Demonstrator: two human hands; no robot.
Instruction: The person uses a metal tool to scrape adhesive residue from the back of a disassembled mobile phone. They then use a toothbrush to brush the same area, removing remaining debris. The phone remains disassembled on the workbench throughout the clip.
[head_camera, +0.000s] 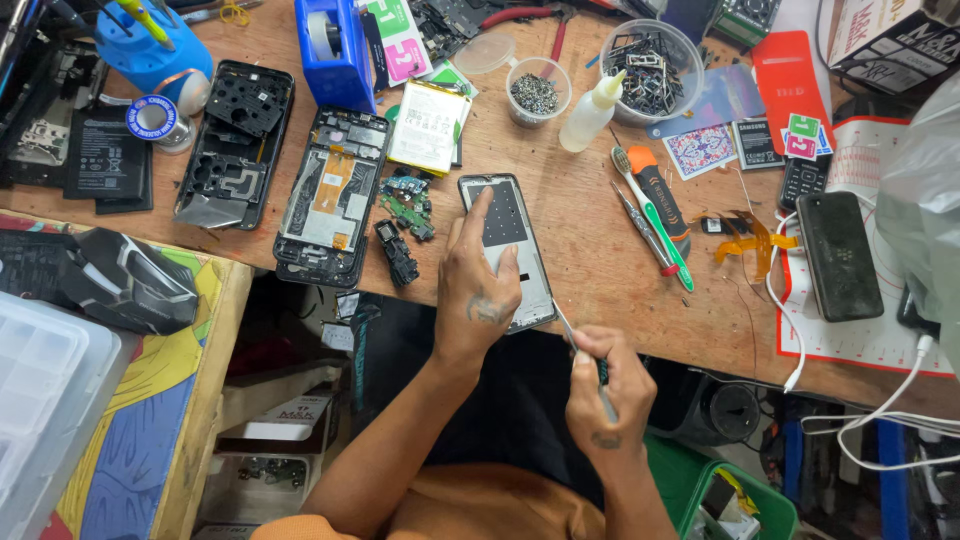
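Observation:
My left hand (478, 285) lies flat on an opened phone frame (528, 262) at the front edge of the wooden workbench (600, 250), its index finger stretched up over the frame's dark upper part. My right hand (605, 395) is closed around thin metal tweezers (566, 326), whose tip points up-left toward the frame's lower right corner. It hovers just off the bench edge, over my lap.
Two more gutted phone shells (330, 195) (235, 145) lie to the left, with small circuit parts (405, 205) and a white battery (428, 125). A toothbrush (652, 215), orange tool, glue bottle (592, 112), screw cups (536, 92) and a black phone (838, 255) sit on the right.

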